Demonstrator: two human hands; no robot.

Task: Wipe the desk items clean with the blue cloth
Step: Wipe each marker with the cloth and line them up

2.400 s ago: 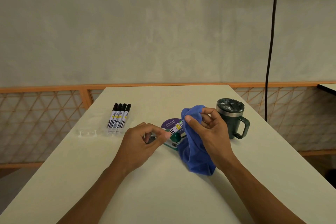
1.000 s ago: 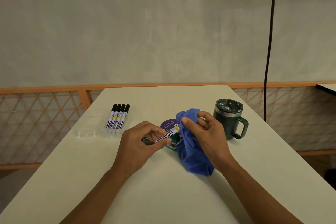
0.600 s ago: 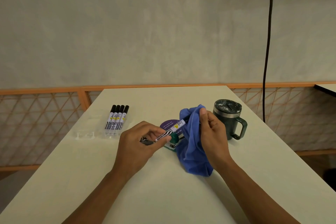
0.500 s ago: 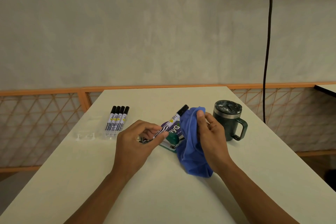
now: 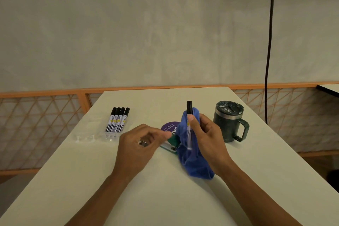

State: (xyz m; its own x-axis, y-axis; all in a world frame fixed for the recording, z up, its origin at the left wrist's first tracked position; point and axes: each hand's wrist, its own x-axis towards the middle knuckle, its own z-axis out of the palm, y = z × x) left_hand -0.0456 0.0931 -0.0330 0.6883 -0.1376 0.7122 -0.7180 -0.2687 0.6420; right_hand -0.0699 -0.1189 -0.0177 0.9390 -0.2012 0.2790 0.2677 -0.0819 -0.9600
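Swung upright, marker, barrel blurred against cloth

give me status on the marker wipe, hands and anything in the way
Right hand grips marker upright in blue cloth. Left hand off it, loosely curled. Nothing blocking; spare markers and mug sit apart.
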